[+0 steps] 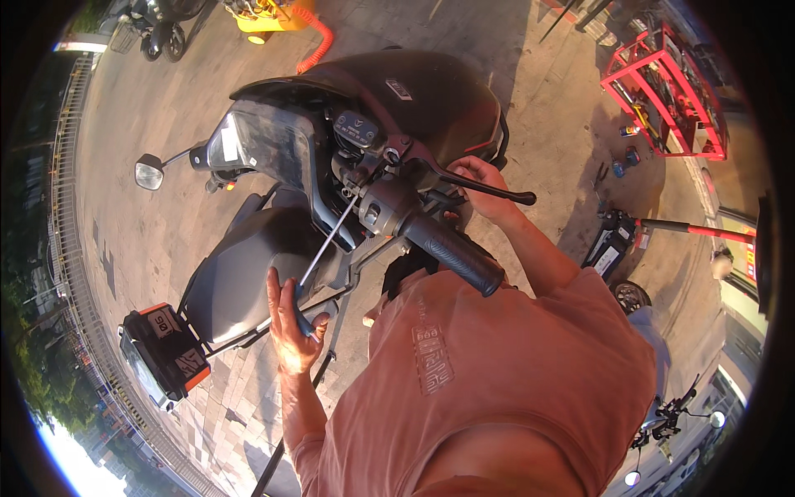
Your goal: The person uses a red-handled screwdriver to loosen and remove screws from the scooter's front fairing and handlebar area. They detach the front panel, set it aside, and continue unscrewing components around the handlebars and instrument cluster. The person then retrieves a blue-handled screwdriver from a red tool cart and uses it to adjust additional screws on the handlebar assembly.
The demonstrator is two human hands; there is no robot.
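Note:
My left hand [292, 329] holds a long screwdriver [330, 240] by its blue handle, the fingers stretched along it. Its thin metal shaft slants up to the scooter's handlebar, and the tip ends close to the switch housing [383, 209]. Beyond the black rubber grip [454, 251] and next to the black brake lever [489, 190], my right hand [480, 186] has its fingers bent and drawn together. Whatever they hold, if anything, cannot be made out. The dark scooter [422, 108] stands across in front of me, its windscreen [265, 141] left of the dashboard [356, 130].
A round-cornered mirror [149, 173] juts out left. Behind the seat [248, 265] sits a black and orange top box [170, 352]. Far off are a yellow machine [269, 16] and its red coiled hose [319, 50]. At right stand a red tool cart [704, 124] and a red-handled jack [611, 240].

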